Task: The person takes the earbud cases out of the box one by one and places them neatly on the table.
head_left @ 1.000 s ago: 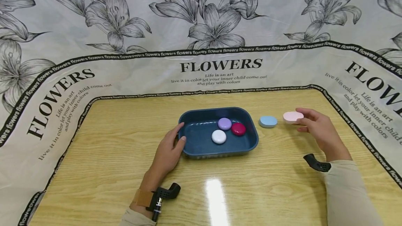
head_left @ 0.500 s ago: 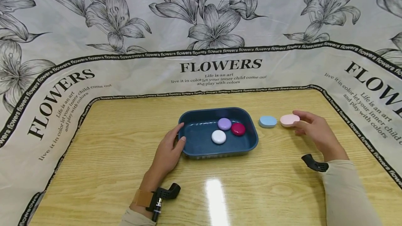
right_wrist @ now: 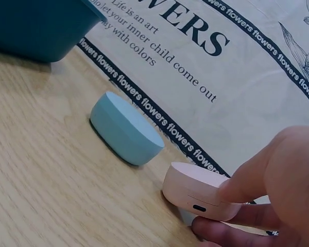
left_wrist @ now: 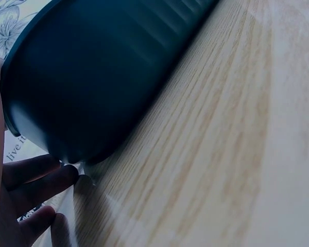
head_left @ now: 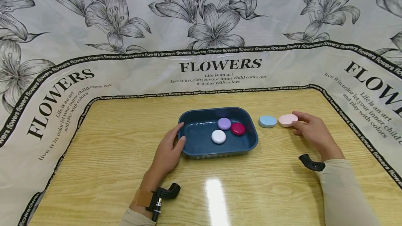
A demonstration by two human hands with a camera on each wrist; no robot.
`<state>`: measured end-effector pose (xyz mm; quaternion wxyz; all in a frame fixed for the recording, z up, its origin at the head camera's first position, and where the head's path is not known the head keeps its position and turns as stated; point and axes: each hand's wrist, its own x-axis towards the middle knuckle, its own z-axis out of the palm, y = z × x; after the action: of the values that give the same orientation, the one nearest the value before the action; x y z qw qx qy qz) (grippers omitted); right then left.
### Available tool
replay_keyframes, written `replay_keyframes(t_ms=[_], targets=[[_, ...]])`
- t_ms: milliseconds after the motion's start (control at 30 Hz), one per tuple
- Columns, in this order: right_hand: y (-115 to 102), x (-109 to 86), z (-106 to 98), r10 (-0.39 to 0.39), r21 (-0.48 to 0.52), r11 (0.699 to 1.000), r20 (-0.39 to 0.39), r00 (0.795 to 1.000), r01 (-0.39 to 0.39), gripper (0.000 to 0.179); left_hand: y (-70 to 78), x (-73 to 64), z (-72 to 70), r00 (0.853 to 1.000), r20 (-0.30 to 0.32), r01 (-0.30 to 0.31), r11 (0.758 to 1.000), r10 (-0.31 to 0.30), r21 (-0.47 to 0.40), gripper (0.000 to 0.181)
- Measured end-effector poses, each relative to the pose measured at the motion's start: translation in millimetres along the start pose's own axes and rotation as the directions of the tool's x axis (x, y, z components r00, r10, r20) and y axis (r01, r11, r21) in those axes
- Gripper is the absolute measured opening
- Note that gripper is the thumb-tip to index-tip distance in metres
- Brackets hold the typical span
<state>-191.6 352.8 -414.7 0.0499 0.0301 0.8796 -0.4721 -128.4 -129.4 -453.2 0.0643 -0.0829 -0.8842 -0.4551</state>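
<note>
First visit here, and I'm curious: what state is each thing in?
Dark blue rectangular plastic-looking basin: upright, left hand against it.
Purple glossy round piece: lying in the basin.
White glossy round piece: lying in the basin.
Crimson glossy round piece: lying in the basin.
Light blue oval matte piece: outside the basin, untouched.
Pale pink oval matte case: pinched by the right hand, apparently closed.

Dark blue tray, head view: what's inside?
Inside the dark blue tray: a purple disc, a crimson disc and a white disc. What lies directly under them is covered.
</note>
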Motion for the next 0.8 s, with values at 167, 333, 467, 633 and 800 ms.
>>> replay_keyframes(t_ms=[167, 333, 467, 633, 800], targets=[[-0.2, 0.7, -0.3, -0.01, -0.133, 0.991, -0.027, 1.0, 0.006, 0.056, 0.2, -0.1, -0.4, 1.0, -0.002, -0.003, 1.0, 0.003, -0.001, 0.05], [0.8, 1.0, -0.5, -0.013, -0.129, 0.992, -0.023, 1.0, 0.01, 0.055, 0.1, 0.1, -0.5, 1.0, 0.0, -0.005, 1.0, 0.005, -0.001, 0.05], [2.7, 1.3, -0.2, -0.006, -0.075, 0.997, -0.007, 1.0, 0.005, 0.055, 0.3, 0.4, -0.5, 1.0, -0.003, -0.01, 1.0, 0.01, 0.001, 0.051], [3.0, 1.3, 0.3, 0.01, -0.05, 0.999, -0.005, 1.0, -0.01, 0.055, 0.3, 0.5, -0.5, 1.0, -0.003, -0.01, 1.0, 0.01, 0.002, 0.05], [3.0, 0.6, -1.1, 0.02, -0.007, 1.0, 0.0, 1.0, -0.02, 0.057, 0.4, 0.0, -0.6, 1.0, 0.0, -0.01, 1.0, 0.01, -0.004, 0.05]])
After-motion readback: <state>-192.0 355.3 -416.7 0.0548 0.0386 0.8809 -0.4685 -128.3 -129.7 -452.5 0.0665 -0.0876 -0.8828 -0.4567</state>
